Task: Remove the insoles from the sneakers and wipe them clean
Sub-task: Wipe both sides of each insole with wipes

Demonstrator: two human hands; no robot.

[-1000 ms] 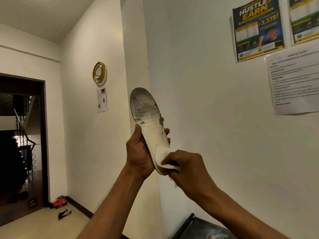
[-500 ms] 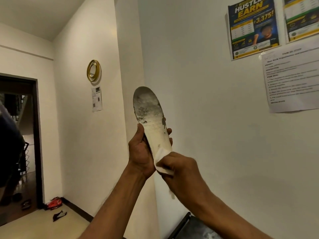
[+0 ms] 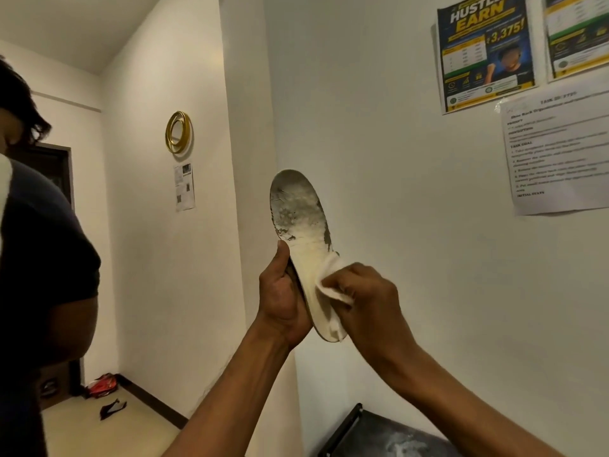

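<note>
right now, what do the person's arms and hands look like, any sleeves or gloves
The left arm and right arm are bare, no sleeve in view. The left hand and right hand wear no gloves; no watch, ring or band shows.

Gold-rimmed round mirror (image 3: 178,131) on wall, posters (image 3: 484,54) upper right, another person (image 3: 39,258) at left

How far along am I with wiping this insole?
Done: one insole is out. In hand: the left hand holds it upright while the right hand presses a cloth on its lower half. Left: the toe end is grey with dirt; no other insole shows.
</note>
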